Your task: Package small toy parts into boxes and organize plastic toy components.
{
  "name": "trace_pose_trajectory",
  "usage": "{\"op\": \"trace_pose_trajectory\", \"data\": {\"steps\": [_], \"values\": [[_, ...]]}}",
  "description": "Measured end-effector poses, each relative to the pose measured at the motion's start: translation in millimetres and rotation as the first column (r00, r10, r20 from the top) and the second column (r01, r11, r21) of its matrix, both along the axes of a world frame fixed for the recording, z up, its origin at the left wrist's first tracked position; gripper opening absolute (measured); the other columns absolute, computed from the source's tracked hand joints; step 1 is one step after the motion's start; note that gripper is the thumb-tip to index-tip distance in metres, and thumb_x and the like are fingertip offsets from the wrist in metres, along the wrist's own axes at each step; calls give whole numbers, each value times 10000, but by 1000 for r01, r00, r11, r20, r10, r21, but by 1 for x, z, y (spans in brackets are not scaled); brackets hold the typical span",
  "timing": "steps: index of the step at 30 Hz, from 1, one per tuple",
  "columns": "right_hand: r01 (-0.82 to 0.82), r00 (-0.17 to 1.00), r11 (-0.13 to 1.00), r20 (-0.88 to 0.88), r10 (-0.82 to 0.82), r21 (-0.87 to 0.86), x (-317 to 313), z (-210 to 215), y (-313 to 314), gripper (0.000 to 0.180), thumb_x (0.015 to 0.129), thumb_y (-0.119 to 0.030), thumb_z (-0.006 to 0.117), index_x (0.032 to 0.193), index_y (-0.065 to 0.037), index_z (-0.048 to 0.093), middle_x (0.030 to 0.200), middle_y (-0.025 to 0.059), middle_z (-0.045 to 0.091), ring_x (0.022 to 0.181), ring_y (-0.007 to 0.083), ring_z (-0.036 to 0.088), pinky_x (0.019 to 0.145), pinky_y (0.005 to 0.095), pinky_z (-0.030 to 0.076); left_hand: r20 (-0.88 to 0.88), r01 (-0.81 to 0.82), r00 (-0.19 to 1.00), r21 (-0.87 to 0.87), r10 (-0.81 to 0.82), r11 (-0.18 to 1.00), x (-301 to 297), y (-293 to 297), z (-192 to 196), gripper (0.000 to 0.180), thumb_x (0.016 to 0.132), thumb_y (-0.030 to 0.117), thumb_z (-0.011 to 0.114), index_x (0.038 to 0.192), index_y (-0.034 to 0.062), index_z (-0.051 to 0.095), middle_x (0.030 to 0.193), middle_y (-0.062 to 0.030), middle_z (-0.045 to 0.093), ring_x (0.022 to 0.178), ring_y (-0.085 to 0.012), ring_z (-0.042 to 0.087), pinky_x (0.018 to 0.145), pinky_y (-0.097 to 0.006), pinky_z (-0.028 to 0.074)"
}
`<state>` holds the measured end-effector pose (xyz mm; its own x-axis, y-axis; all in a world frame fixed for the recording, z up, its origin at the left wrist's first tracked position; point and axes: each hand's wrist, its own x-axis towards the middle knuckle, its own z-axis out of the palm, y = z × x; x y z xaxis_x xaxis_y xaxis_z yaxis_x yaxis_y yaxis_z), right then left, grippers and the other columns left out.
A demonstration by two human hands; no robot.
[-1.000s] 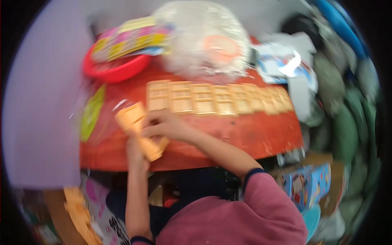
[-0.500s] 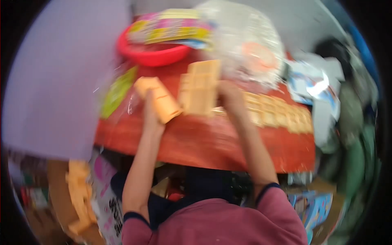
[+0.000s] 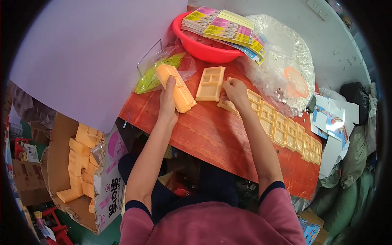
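Note:
My left hand (image 3: 168,98) is wrapped round a block of stacked light-orange plastic trays (image 3: 178,87), held tilted above the table's left part. To its right, a single shallow tray (image 3: 210,83) with several compartments faces up. My right hand (image 3: 236,92) has its fingers curled together between that tray's right edge and the start of a row of similar trays (image 3: 267,116). Its fingertips are partly hidden, so whether they pinch a tray edge is unclear. The row runs overlapping toward the right end of the table, compartments up.
A red basin (image 3: 204,51) bearing printed cards (image 3: 230,27) stands at the back. Beside it lies a large clear bag of white beads (image 3: 281,45) with an orange sieve (image 3: 296,81). Yellow-green pieces (image 3: 159,73) in plastic lie left. A cardboard box (image 3: 61,163) below holds more orange trays.
The view has swung left and sharpened. My right hand was beside an upright-looking tray; that tray now shows its compartments facing up. My left hand still grips the stacked trays.

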<state>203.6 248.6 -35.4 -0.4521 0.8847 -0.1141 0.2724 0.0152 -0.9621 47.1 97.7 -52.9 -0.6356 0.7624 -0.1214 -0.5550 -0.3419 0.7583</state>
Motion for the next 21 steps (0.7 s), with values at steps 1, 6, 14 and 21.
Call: {"op": "trace_pose_trajectory", "data": {"steps": [1,6,14,21], "values": [[-77,977,991,206,54,107,2,5,0,223,808,-153,522,886,46,584,800,175,648,553,232,632,503,345,515,-18,13,1000,0,-13,1000,-2,-1,-3,758,849,495,598,1366,16,319,1181,-83,473,1065,-173,502,891,-317,445],[-274,855,695,500,-141,665,-2,4,-23,244,788,-195,581,812,47,595,863,214,644,694,313,643,625,398,523,-32,5,999,-29,-6,1000,-1,-2,-4,649,868,497,565,1284,27,399,1127,-79,528,1013,-176,557,859,-330,485],[-568,789,300,611,-64,766,-12,-26,-48,136,787,-153,565,741,-32,605,835,104,622,866,260,589,745,355,491,-63,1,998,-25,-2,1000,8,-14,0,601,885,480,548,1258,27,417,1082,-73,550,964,-167,580,827,-320,501],[-492,854,278,519,-27,825,7,-17,-45,133,777,-144,595,776,-12,616,830,117,634,811,265,606,694,370,501,8,139,990,-44,-138,989,56,-50,14,612,903,503,499,1286,36,398,1138,-88,548,1001,-184,583,843,-335,504]]}}
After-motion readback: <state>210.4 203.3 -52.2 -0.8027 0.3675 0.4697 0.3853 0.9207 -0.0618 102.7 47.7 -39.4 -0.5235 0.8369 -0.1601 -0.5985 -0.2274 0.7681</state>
